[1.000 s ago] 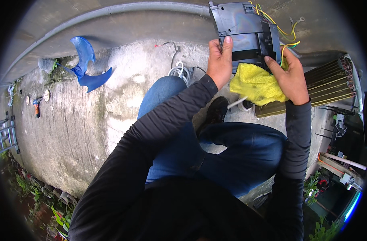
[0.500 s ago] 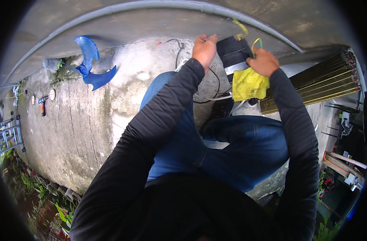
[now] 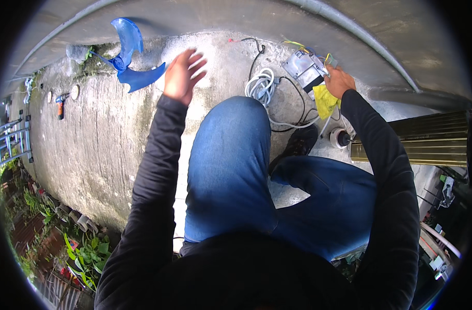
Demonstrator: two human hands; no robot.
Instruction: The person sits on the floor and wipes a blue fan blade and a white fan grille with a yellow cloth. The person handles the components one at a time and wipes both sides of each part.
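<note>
My left hand (image 3: 182, 77) is raised over the concrete with its fingers spread, holding nothing. It is nearest to a blue fan blade (image 3: 128, 41) lying against the wall. My right hand (image 3: 340, 81) has its fingers closed at the end of a silver-grey metal electrical box (image 3: 299, 66) with a black section and yellow-green wires. A yellow cloth (image 3: 325, 102) hangs below that hand, bunched against the box. Part of the cloth and the fingertips are hidden. Beside the box lies a coiled white-grey cable (image 3: 260, 85).
A finned metal coil (image 3: 427, 137) stands at the right. Near my shoe (image 3: 300, 139) is a round white-and-black part (image 3: 341, 138). An orange drill (image 3: 60, 107) lies far left, with a ladder (image 3: 11, 138) beyond. A grey pipe (image 3: 367, 39) runs along the wall.
My left hand has left the box and swung left toward the fan blade. The box has turned, with its silver face now showing. The view has shifted too.
</note>
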